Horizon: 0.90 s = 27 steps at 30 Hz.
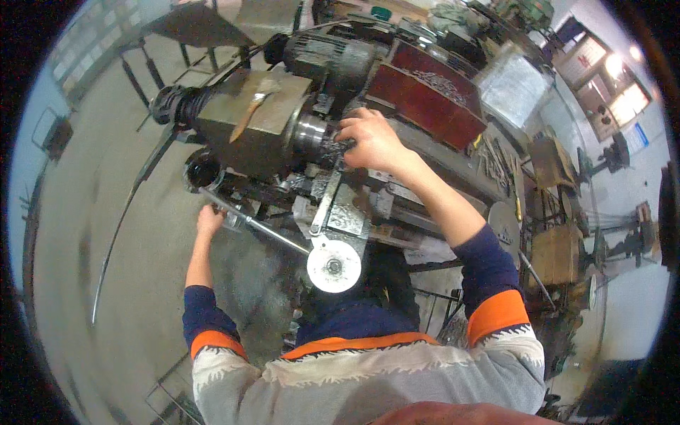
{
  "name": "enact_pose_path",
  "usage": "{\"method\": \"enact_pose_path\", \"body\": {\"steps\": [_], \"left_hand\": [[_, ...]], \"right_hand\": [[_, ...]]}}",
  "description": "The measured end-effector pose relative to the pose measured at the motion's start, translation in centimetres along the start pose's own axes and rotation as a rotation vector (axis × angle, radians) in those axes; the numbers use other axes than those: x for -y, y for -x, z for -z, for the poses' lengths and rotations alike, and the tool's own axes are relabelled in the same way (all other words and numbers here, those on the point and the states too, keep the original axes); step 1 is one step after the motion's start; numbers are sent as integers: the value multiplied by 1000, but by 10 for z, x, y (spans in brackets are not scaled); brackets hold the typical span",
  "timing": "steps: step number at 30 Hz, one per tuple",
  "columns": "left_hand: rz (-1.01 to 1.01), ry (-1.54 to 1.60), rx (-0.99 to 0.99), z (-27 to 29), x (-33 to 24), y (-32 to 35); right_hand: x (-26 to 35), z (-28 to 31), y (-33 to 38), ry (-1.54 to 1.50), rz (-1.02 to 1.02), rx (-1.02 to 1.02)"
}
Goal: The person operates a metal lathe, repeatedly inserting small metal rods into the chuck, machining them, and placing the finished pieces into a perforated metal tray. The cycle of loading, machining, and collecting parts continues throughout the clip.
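Now the right hand (372,140) sits curled on the dark, oily part at the chuck (310,133), about 12 o'clock; the left hand (210,219) is closed around the long lever (258,228) at 9 o'clock; the lever looks stiff, heavy steel, probably slick with oil, best gripped near its end.

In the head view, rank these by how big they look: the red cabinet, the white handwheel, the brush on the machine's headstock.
1. Red cabinet, clearly the largest.
2. White handwheel.
3. Brush, long but thin.
The handwheel sits nearer the camera, so its lead over the brush is unsure.
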<state>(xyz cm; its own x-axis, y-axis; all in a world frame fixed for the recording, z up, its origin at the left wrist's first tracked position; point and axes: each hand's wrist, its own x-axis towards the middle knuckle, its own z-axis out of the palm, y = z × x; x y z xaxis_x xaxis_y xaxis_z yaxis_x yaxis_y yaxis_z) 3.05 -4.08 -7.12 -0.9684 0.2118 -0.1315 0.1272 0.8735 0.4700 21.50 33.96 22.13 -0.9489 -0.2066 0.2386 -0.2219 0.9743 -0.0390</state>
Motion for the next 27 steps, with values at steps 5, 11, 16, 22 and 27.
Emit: {"method": "enact_pose_path", "body": {"steps": [5, 11, 16, 22, 27], "left_hand": [[-354, -692, 2, 3, 13, -10], [-218, -738, 46, 24, -6, -9], [-161, -387, -106, 46, 12, 32], [56, 572, -107, 79, 1, 42], [133, 846, -201, 76, -74, 43]], "right_hand": [[-29, 47, 102, -47, -60, -266], [-93, 47, 268, -82, -636, -287], [-163, 23, 446, 76, -1129, -99], [-213, 9, 631, 224, -1589, 340], [-212, -2, 660, 348, -1548, 352]]}}
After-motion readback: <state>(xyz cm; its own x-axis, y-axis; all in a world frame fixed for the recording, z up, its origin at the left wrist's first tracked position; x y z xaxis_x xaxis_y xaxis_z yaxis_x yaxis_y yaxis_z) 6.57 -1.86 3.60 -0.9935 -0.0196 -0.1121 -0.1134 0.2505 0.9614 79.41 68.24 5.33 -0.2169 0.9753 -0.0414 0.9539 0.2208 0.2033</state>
